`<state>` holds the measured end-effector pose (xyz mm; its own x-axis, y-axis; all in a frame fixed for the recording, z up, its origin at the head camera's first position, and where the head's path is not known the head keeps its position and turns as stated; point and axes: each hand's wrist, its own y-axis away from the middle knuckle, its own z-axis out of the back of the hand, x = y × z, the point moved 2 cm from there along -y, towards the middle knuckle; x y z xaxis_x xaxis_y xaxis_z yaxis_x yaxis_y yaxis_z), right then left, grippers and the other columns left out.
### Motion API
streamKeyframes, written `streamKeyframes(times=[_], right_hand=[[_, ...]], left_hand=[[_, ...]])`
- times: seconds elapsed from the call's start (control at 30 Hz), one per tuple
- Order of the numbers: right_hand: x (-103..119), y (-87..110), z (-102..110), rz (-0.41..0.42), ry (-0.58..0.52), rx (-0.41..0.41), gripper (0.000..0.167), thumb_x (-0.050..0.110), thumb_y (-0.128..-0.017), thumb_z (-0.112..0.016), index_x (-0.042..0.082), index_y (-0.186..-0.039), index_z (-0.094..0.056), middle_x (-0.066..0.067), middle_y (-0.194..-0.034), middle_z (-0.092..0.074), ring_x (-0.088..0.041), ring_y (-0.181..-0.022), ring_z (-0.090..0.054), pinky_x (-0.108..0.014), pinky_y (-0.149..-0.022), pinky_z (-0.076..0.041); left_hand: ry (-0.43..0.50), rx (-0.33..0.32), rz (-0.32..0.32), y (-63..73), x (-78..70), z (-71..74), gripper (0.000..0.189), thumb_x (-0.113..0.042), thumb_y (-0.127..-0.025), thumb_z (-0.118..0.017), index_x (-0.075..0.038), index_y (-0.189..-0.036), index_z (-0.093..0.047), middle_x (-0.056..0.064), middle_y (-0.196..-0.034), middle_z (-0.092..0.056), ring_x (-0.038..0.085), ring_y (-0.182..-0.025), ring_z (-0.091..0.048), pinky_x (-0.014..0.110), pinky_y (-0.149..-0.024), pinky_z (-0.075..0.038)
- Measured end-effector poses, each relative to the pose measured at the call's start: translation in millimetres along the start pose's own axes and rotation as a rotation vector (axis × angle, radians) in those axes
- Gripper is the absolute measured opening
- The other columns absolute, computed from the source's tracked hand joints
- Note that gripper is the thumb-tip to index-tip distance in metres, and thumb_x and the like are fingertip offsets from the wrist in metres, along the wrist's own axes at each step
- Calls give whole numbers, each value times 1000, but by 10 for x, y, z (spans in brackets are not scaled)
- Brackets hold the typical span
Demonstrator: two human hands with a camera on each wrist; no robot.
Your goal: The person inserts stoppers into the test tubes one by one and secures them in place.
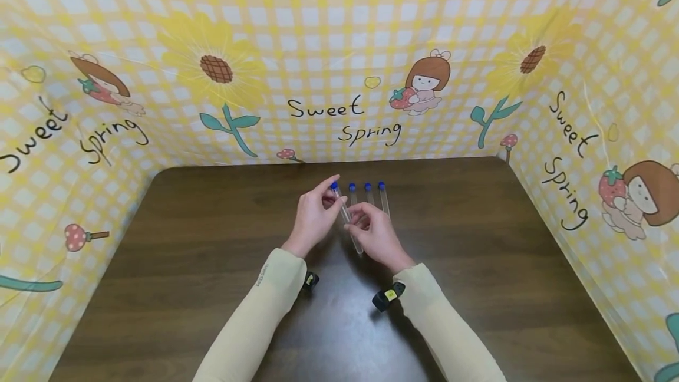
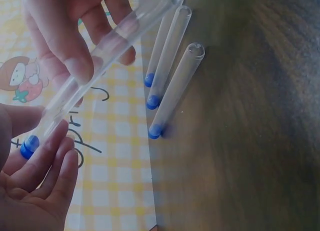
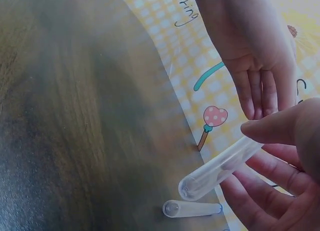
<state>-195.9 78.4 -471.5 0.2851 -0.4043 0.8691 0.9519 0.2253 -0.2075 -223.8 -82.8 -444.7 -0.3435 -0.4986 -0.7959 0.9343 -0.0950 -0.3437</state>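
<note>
Both hands hold one clear test tube (image 1: 358,245) with a blue cap, slanted above the dark table. My left hand (image 1: 312,217) pinches it close to the cap, at the tube's upper end in the head view. Lower down, the thumb and fingers of my right hand (image 1: 378,234) grip the tube's middle. Its rounded end (image 3: 190,187) sticks out past the right hand in the right wrist view. In the left wrist view the blue cap (image 2: 30,147) shows between the left fingers, and the glass looks empty.
Three more blue-capped test tubes lie side by side just beyond the right hand: a left one (image 1: 352,190), a middle one (image 1: 368,191) and a right one (image 1: 384,198). A yellow checked cloth (image 1: 329,34) walls the dark wooden table (image 1: 201,287) at the back and sides.
</note>
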Motion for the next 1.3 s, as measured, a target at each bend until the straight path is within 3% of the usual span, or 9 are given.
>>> streamKeyframes(times=[0.47, 1.3], right_hand=[[-28, 18, -44, 5, -18, -5, 24, 2, -89, -79, 9, -110, -69, -1, -88, -64, -17, -72, -62, -32, -67, -57], [-49, -46, 38, 9, -1, -4, 26, 3, -88, -80, 9, -112, -71, -1, -89, -66, -16, -73, -64, -33, -69, -58]], left_hand=[[34, 4, 62, 30, -20, 9, 42, -8, -95, -73, -5, -136, -64, 5, -88, -70, 22, -86, -70, 38, -83, -57], [6, 39, 17, -29, -44, -2, 45, -11, -96, -72, -4, -139, -59, 5, -91, -66, 21, -85, -68, 34, -83, -57]])
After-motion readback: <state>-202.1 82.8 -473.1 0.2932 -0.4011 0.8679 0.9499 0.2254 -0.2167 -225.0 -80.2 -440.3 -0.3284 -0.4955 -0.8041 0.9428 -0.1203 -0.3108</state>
